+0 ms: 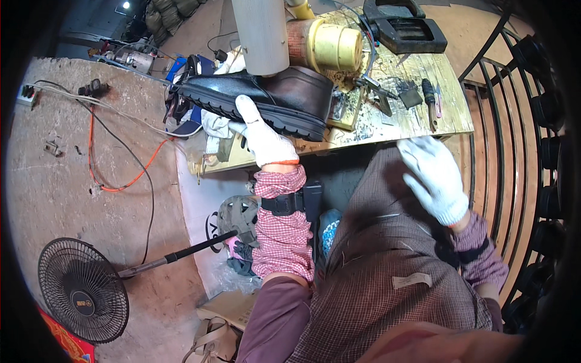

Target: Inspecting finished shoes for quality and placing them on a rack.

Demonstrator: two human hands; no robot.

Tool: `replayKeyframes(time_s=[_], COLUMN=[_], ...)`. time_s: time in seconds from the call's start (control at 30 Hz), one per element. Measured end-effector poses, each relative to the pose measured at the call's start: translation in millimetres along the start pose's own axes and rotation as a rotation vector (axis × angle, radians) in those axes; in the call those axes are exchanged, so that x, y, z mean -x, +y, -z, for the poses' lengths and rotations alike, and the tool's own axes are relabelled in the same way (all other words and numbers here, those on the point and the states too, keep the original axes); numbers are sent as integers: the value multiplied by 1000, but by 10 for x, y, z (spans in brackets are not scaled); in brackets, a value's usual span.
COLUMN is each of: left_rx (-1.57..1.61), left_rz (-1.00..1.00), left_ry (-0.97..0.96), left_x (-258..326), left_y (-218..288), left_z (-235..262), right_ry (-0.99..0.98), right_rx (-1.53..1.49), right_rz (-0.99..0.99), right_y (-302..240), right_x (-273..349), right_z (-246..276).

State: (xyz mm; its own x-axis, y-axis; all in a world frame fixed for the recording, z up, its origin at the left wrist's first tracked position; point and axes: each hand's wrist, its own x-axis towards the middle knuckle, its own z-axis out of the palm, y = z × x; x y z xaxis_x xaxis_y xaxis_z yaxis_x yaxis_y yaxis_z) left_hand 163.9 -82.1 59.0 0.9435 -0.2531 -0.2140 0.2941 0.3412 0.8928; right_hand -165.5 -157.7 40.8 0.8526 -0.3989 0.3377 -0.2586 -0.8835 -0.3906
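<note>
Black shoe (260,97) lies under the gloved left hand (260,136).

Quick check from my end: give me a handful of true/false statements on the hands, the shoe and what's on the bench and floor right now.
1. The left hand holds the black shoe by its sole. True.
2. The right hand grips a tool. False: it is open and empty, hovering over the lap, below the bench edge.
3. Both hands wear white gloves. True.
4. The shoe lies flat on the floor. False: it is up at the bench, pressed against a grey cylinder.
5. A black fan stands on the floor to the person's left. True.
6. The orange cable lies on the bench. False: it runs across the floor.
</note>
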Motion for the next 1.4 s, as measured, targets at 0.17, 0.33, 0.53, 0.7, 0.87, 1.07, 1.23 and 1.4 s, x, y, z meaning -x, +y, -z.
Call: replayKeyframes(time_s=[0.17,0.33,0.53,0.7,0.87,1.07,1.23,1.4], left_rx=[3,100,-65,-34,-112,-127,-79,56], left_rz=[6,58,-115,-70,-130,-201,-87,61], left_ry=[-73,-181,-67,31,-14,20,10,-121], left_x=[365,579,414,79,-67,-51,377,702], left_y=[-279,-375,-30,-8,-80,57,-35,-272], left_z=[346,403,346,220,51,53,341,536], right_ry=[73,43,-455,-318,-213,-141,84,247], right_rx=[-37,-9,29,-47,-101,-61,-89,-166], right_rz=[299,542,209,-273,-612,-306,217,564], right_y=[-299,-573,-168,98,58,114,-129,-765], right_x=[-971,-1317,-153,1016,1439,801,-391,-1327], right_z=[-95,-406,-339,-234,-193,-162,-176,-353])
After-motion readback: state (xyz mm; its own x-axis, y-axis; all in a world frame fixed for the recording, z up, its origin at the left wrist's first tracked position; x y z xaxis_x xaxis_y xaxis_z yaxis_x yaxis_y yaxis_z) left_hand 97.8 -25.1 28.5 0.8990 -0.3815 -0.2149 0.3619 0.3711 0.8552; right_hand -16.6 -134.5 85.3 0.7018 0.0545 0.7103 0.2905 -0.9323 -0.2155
